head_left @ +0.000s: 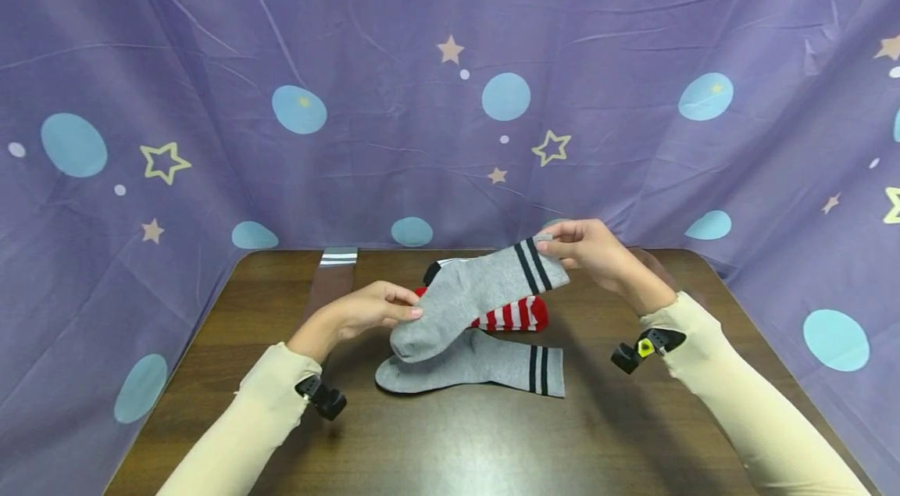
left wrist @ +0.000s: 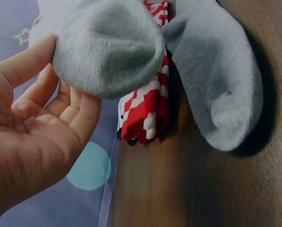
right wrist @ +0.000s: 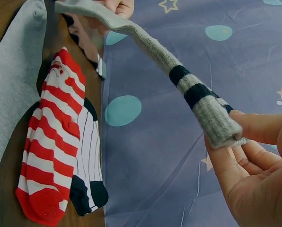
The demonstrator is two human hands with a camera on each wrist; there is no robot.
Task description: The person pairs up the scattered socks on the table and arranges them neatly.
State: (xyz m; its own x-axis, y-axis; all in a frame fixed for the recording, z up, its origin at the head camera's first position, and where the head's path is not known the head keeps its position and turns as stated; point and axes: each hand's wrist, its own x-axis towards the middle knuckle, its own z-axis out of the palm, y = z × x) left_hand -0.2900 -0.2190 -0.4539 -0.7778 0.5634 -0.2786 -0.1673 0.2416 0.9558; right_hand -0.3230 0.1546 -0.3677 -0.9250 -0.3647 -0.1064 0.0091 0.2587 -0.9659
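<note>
A grey sock (head_left: 478, 289) with two black bands hangs stretched between my hands, above the table. My left hand (head_left: 373, 310) pinches it near the foot between thumb and fingers. At the banded cuff, my right hand (head_left: 585, 248) grips the edge with thumb and fingers. Below it, a matching grey sock (head_left: 464, 365) lies flat on the table, toe to the left. Behind that one lies a red and white striped sock (right wrist: 51, 142), partly covered by the raised sock in the head view. Beside it sits a white sock with dark lines and dark ends (right wrist: 90, 156).
A brown sock (head_left: 330, 289) with a grey and white striped cuff lies at the back left of the wooden table (head_left: 450, 441). Something brown (head_left: 654, 265) shows behind my right wrist. A purple patterned curtain (head_left: 394, 90) hangs along the table's back and sides.
</note>
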